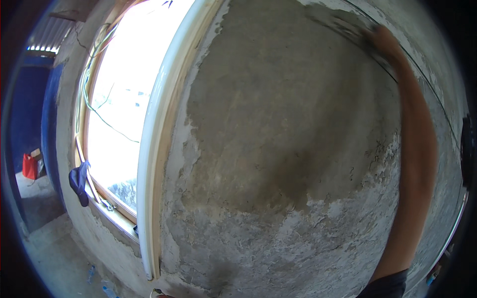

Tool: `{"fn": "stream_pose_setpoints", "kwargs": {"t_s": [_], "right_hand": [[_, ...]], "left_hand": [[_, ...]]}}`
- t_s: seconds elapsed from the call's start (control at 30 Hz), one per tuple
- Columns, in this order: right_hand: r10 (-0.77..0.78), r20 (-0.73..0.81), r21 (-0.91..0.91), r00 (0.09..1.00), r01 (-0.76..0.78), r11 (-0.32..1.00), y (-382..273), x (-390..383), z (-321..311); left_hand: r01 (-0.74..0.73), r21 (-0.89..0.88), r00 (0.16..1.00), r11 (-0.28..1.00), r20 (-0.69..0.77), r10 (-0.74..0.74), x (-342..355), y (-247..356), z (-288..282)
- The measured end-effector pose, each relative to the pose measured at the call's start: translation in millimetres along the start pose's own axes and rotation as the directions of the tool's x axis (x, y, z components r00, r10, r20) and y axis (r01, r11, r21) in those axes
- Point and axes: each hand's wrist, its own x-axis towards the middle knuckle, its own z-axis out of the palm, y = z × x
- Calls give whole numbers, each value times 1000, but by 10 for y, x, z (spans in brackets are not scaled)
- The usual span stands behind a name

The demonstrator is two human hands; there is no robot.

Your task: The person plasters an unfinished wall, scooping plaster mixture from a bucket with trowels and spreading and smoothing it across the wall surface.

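My right hand [385, 43] is raised to the upper right of the wall, at the end of a stretched arm. Its fingers are closed around a plastering trowel [348, 33], which is smeared by motion and lies against or very near the wall. Beneath it spreads a patch of smooth, damp grey plaster [278, 99] with a ragged border. Rougher, paler wall [278, 248] shows below that patch. My left hand does not show; a small object [156, 291] at the lower edge is too cut off to make out.
Left of the plaster stands a bright window with a pale frame post [166, 99]. Loose wires [88, 94] hang along its far side. A dark blue cloth [79, 183] hangs by the sill. Further left, a red bag [30, 166] sits by a blue wall; plastic bottles [108, 292] lie on the floor.
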Motion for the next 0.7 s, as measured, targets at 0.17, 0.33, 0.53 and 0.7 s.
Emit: {"fn": "stream_pose_setpoints", "kwargs": {"t_s": [0.17, 0.33, 0.53, 0.7], "right_hand": [[-138, -87, -33, 987, 135, 990, -680, 24, 218], [-36, 161, -109, 986, 54, 993, 440, -671, -226], [-60, 81, -69, 995, 66, 995, -1409, -567, 165], [20, 244, 67, 970, -37, 997, -480, -704, -283]], "left_hand": [[-8, 37, 998, 999, 62, 5, 19, -35, -69], [-49, 37, 994, 998, 103, 45, 331, 241, -284], [-54, 58, 984, 997, 171, 44, 264, 912, -302], [-92, 78, 972, 993, 224, 72, 392, 29, -695]]}}
